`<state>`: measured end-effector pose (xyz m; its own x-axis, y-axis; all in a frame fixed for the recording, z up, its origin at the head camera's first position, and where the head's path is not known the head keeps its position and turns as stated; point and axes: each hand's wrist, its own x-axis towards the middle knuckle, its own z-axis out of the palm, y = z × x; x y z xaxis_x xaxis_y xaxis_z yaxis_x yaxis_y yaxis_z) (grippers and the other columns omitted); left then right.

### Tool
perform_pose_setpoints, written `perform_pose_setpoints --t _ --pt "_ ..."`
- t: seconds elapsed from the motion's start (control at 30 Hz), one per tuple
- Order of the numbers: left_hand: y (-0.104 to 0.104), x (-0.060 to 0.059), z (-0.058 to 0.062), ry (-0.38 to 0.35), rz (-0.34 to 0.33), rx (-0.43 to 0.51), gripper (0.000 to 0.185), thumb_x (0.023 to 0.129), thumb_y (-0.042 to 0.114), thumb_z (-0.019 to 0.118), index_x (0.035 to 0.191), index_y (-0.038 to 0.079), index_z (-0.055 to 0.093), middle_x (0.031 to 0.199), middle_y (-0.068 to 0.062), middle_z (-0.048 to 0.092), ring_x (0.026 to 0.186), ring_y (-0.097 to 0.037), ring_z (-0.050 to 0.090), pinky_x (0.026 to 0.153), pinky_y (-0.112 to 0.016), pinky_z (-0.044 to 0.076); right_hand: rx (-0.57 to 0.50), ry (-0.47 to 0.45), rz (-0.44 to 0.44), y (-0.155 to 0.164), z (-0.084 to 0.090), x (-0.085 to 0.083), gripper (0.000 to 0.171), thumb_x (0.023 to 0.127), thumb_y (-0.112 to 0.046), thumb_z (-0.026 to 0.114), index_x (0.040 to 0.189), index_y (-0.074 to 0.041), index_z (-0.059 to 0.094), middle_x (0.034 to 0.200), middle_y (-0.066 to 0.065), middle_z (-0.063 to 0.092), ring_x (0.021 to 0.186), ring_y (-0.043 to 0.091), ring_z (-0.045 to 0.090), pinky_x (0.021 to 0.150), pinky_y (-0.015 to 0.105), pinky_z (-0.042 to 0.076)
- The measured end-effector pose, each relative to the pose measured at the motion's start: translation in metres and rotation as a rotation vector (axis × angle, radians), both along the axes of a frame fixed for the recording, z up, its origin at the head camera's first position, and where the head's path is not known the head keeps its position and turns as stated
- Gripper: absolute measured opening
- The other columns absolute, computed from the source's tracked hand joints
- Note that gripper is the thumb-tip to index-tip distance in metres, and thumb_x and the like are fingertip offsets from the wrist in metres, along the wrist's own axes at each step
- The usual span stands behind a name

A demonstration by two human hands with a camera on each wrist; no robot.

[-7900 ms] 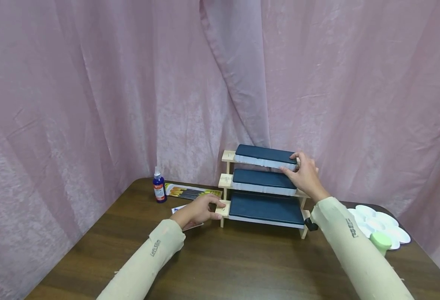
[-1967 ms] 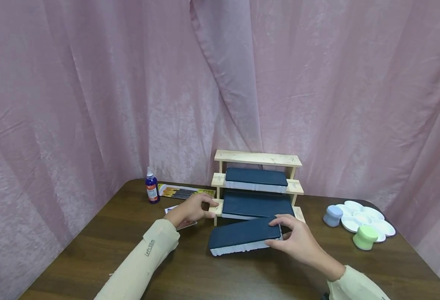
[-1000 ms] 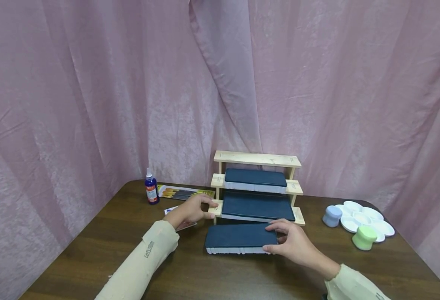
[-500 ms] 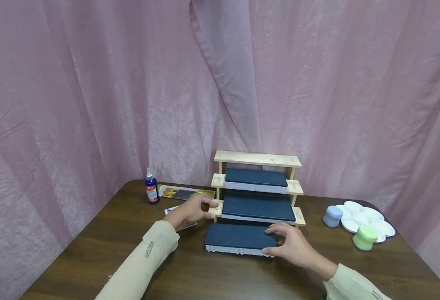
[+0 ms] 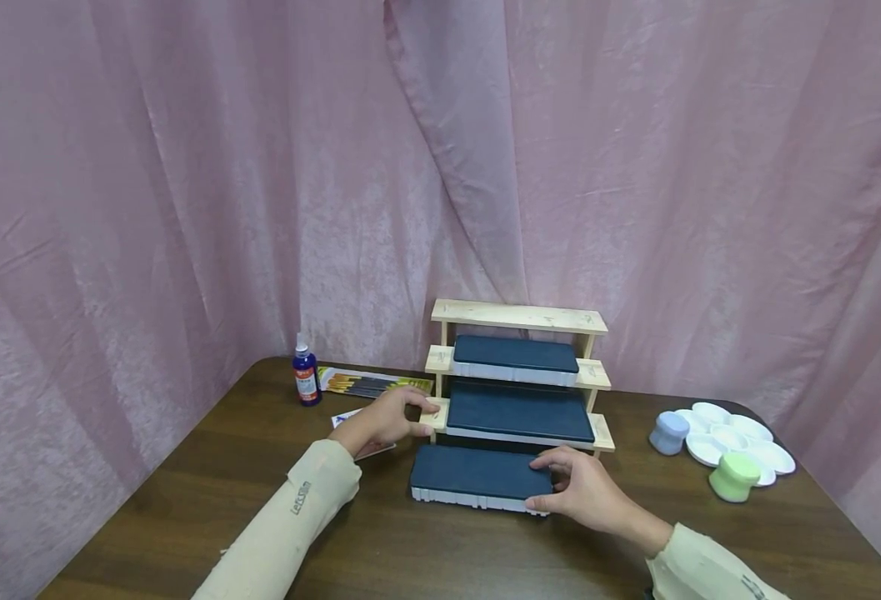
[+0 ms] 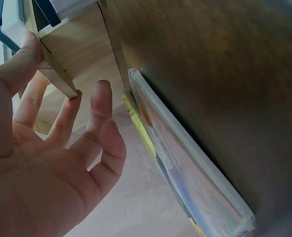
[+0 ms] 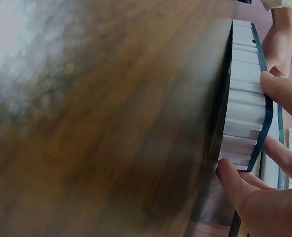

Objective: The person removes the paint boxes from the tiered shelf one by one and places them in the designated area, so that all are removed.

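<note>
In the head view a three-tier wooden rack (image 5: pixel 518 314) stands near the back of the table. My left hand (image 5: pixel 387 417) pinches the left end of its lowest shelf; the left wrist view shows thumb and fingers on that shelf end (image 6: pixel 59 81). In front of the rack lies a flat box with a dark blue top and white ribbed sides (image 5: pixel 478 472). My right hand (image 5: pixel 586 492) grips this box's right end between thumb and fingers, also visible in the right wrist view on the white ribbed side (image 7: pixel 243 106). Similar dark blue boxes sit on the middle shelf (image 5: pixel 515 353) and lowest shelf (image 5: pixel 518 411).
A blue spray bottle (image 5: pixel 306 377) and a brush pack (image 5: pixel 368 384) lie left of the rack, with a flat packet (image 5: pixel 345 418) partly behind my left hand. To the right are a white flower-shaped palette (image 5: pixel 728 436), a blue sponge (image 5: pixel 668 433) and a green sponge (image 5: pixel 734 477).
The gripped box has come off the top shelf, forward and down to the table before the rack, straightening and settling there. My left hand has stayed on the rack.
</note>
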<state>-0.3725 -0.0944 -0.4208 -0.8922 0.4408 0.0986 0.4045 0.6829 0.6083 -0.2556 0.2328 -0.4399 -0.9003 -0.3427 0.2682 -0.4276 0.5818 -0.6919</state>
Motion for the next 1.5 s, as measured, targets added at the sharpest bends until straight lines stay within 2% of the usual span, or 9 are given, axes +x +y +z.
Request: perform_pose_setpoints --t 0.47,0.8,1.07,1.3,1.5 --pt "-0.001 -0.0007 -0.0009 -0.014 0.002 0.003 0.034 0.082 0.021 0.082 0.116 0.017 0.075 0.138 -0.011 0.056 0.133 -0.035 0.045 0.112 -0.052 0.031 0.035 -0.044 0.01 0.0013 -0.0008 -0.0045 0.049 0.07 -0.029 0.09 0.108 -0.005 0.072 0.111 0.011 0.068 0.102 0.027 0.065 0.074 0.029 0.057" --pt "-0.0007 -0.0019 -0.002 -0.02 0.007 0.006 0.035 0.083 0.021 0.082 0.117 0.018 0.075 0.138 -0.01 0.056 0.133 -0.034 0.045 0.112 -0.052 0.031 0.085 -0.009 0.024 0.0016 0.0002 -0.0062 0.048 0.072 -0.032 0.089 0.108 -0.005 0.073 0.11 0.008 0.07 0.103 0.025 0.064 0.076 0.029 0.056" --pt "-0.0008 -0.0026 -0.0032 -0.007 -0.005 -0.009 0.035 0.082 0.021 0.082 0.117 0.017 0.075 0.137 -0.011 0.057 0.131 -0.035 0.046 0.111 -0.053 0.032 0.105 -0.016 0.021 0.0015 0.0007 -0.0072 0.05 0.072 -0.035 0.089 0.109 -0.005 0.073 0.11 0.007 0.07 0.102 0.023 0.063 0.076 0.027 0.056" --pt "-0.0009 -0.003 -0.002 -0.04 0.012 0.014 0.035 0.084 0.021 0.081 0.118 0.018 0.074 0.14 -0.009 0.055 0.134 -0.034 0.044 0.113 -0.053 0.03 0.117 -0.019 0.018 0.0009 0.0017 -0.0076 0.049 0.072 -0.035 0.089 0.108 -0.006 0.073 0.11 0.006 0.07 0.103 0.024 0.064 0.08 0.03 0.056" --pt "-0.001 -0.0034 -0.0027 -0.027 -0.002 0.01 0.036 0.083 0.02 0.081 0.118 0.016 0.074 0.138 -0.011 0.056 0.132 -0.035 0.045 0.112 -0.054 0.031 0.132 -0.02 0.01 -0.0002 0.0014 -0.0085 0.05 0.072 -0.037 0.089 0.109 -0.007 0.073 0.111 0.005 0.07 0.106 0.025 0.064 0.084 0.035 0.055"
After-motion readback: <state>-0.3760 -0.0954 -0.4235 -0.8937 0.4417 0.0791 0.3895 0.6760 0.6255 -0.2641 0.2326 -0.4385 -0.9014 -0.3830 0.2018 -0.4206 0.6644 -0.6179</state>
